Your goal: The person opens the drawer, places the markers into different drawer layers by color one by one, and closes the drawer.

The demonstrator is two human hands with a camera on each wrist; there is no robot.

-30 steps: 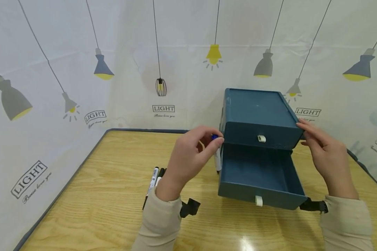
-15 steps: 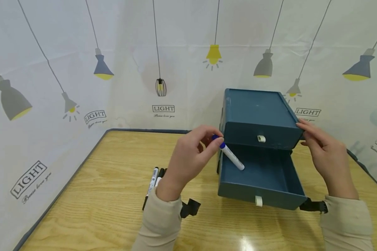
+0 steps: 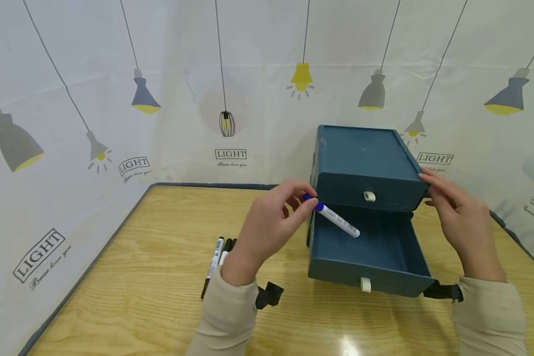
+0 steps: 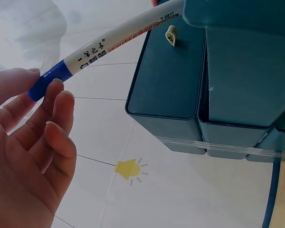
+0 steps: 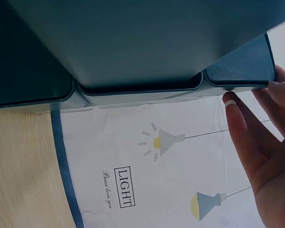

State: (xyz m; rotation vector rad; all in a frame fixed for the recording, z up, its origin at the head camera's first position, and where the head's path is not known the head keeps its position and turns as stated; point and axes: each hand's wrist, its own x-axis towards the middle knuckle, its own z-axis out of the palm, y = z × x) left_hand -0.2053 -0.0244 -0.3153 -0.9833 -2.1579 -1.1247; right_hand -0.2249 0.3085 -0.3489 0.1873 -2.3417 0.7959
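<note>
My left hand (image 3: 271,222) pinches a whiteboard marker (image 3: 340,221) by its blue cap, thumb against fingertips. The marker's white barrel slants down to the right over the pulled-out lower drawer (image 3: 342,274). In the left wrist view, the blue cap (image 4: 51,80) is between thumb and fingers, and the barrel's far end is hidden behind the drawer. The blue drawer unit (image 3: 360,153) stands with its top drawer closed. Along its upper right edge rests my right hand (image 3: 465,222), fingers extended. The right wrist view shows those fingers (image 5: 240,123) against the unit's side.
Several markers (image 3: 215,257) lie side by side on the wooden table (image 3: 138,296), partly hidden behind my left wrist. White pull tabs (image 3: 366,285) mark the drawer fronts. Behind the table's back edge hangs a lamp-printed cloth (image 3: 267,113).
The marker has swung from hanging nearly upright beside the drawer to slanting over the drawer's inside. My left hand stays in almost the same place; the right hand keeps still.
</note>
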